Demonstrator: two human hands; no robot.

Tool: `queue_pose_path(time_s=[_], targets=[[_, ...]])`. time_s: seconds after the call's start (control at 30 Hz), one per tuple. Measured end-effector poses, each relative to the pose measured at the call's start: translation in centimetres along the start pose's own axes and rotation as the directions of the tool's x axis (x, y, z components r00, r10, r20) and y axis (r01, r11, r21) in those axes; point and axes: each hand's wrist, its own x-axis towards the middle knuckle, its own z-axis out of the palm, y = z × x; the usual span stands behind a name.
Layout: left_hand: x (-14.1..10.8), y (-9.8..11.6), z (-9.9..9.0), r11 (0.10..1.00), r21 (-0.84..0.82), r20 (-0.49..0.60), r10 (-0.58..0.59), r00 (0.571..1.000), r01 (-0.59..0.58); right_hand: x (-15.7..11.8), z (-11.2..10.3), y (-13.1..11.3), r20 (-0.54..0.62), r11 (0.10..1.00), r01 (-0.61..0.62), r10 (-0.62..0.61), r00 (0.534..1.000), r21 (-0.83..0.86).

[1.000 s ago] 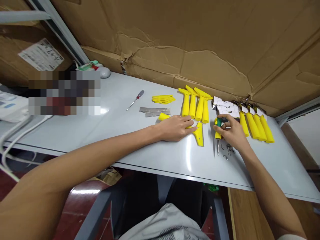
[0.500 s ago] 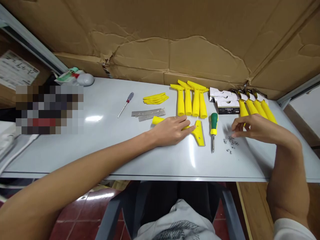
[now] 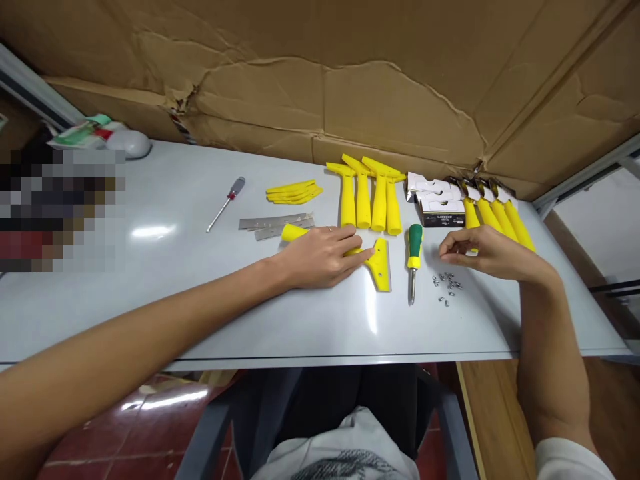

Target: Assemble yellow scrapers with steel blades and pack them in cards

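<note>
My left hand [image 3: 323, 257] is closed over the handle of a yellow scraper [image 3: 379, 265] that lies flat on the table. The scraper's head, with a metal blade along its right edge, sticks out past my fingers. My right hand [image 3: 480, 250] hovers just behind a loose pile of small screws [image 3: 450, 281]. Its thumb and fingertips are pinched together, and whatever is between them is too small to make out. Between the two hands lies a green and yellow screwdriver [image 3: 415, 247], tip towards me.
Several yellow scraper handles [image 3: 379, 200] stand in a row at the back. Left of them lie yellow strips [image 3: 294, 192], metal blades [image 3: 273, 225] and a grey screwdriver [image 3: 227, 202]. White-and-black boxes [image 3: 443, 218] and boxed scrapers [image 3: 505, 220] are at back right. Cardboard [image 3: 370, 100] walls the rear.
My right hand has lifted away from the screws, fingertips pinched. The whole view has swung a little, so the table's things sit further left. My left hand stays on the scraper.
</note>
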Motion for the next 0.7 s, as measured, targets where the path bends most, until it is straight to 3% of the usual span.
queue_pose_path(time_s=[0.07, 0.17, 0.27, 0.33, 0.5, 0.7], targets=[[0.2, 0.2, -0.1, 1.000, -0.001, -0.035, 0.017, 0.999, -0.017, 0.5, 1.0, -1.1, -0.159, 0.992, 0.044, -0.025, 0.987, 0.120], [0.4, 0.5, -0.3, 0.999, 0.021, -0.084, 0.036, 0.996, -0.034, 1.6, 3.6, -2.8, -0.339, 0.947, 0.224, -0.136, 0.931, 0.233], [0.5, 0.5, -0.5, 0.996, 0.069, -0.109, 0.073, 0.991, -0.065, 2.6, 6.0, -4.0, -0.383, 0.934, 0.346, -0.288, 0.878, 0.090], [0.4, 0.5, -0.7, 0.990, 0.093, -0.112, 0.112, 0.987, -0.102, 3.1, 7.0, -4.2, -0.426, 0.909, 0.415, -0.388, 0.817, -0.032], [0.7, 0.8, -1.1, 0.971, 0.178, -0.141, 0.185, 0.973, -0.159, 3.3, 7.9, -4.2, -0.414, 0.815, 0.519, -0.578, 0.703, -0.258], [1.1, 1.3, -1.1, 0.953, 0.240, -0.204, 0.234, 0.951, -0.183, 3.0, 8.1, -4.2, -0.329, 0.729, 0.427, -0.645, 0.690, -0.534]])
